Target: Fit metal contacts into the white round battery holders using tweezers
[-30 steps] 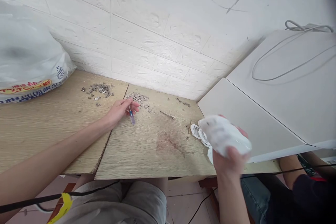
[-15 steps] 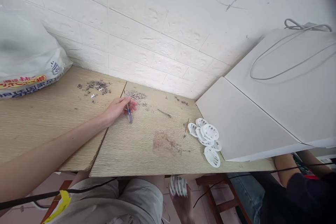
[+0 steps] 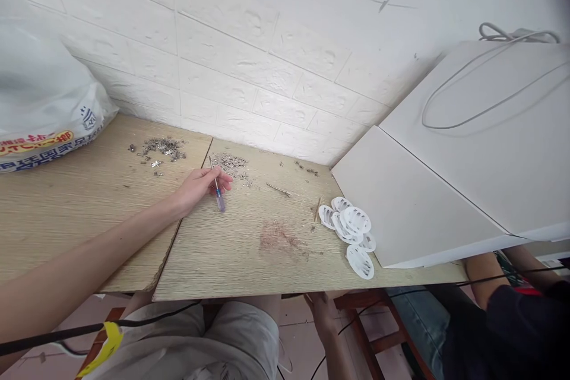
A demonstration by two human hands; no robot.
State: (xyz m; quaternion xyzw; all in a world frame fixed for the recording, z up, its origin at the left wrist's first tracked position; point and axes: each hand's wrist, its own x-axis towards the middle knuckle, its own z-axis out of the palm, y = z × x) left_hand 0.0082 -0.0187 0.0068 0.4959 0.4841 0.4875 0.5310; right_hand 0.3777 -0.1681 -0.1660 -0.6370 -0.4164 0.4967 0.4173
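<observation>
In my left hand (image 3: 207, 183) is a small screwdriver (image 3: 219, 199) with a clear bluish handle, its shaft pinched between thumb and fingers and its tip pointing at the wall. Just beyond that hand lies a pile of tiny metal pieces (image 3: 229, 163). My right hand (image 3: 321, 307) is low, at the table's front edge, with its fingers partly hidden under the board; what it holds, if anything, does not show. Several white oval plastic parts (image 3: 357, 219) with slots lie heaped toward the right of the table (image 3: 231, 249).
Another metal pile (image 3: 164, 147) lies left of the table seam. A thin stick-like piece (image 3: 278, 190) rests mid-table, near a reddish stain (image 3: 282, 240). A white plastic bag (image 3: 48, 89) stands at left, a large white box (image 3: 427, 190) at right. A co-worker's arm (image 3: 485, 270) shows beyond the box.
My right hand, which held a stack of white slotted parts below the table edge, has moved up and right to the edge; the stack is out of sight. The left hand stays put.
</observation>
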